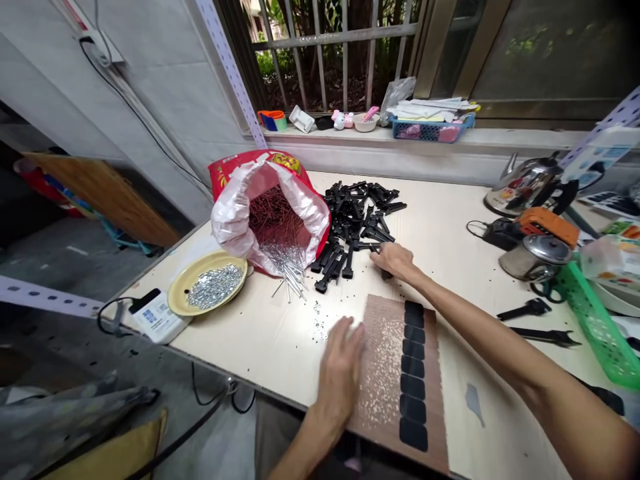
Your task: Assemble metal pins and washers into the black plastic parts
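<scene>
My left hand (pixel 341 371) lies flat, fingers stretched out, on the left edge of a brown board (pixel 385 373) near the table's front. A column of black pads (pixel 413 373) runs down the board's right side. My right hand (pixel 395 259) reaches forward with fingers curled down at the near edge of a pile of black plastic parts (pixel 356 220); what it grips is hidden. Left of the pile, a red and white bag (pixel 270 207) lies open, spilling metal pins (pixel 290 270) onto the table.
A yellow plate (pixel 186 283) of small silver bits sits at the left, a white charger (pixel 155 317) beside it. Kettles (pixel 525 183), an orange tool (pixel 547 223), two black parts (pixel 530 310) and a green basket (pixel 595 327) crowd the right. The windowsill holds a blue basket (pixel 430 127).
</scene>
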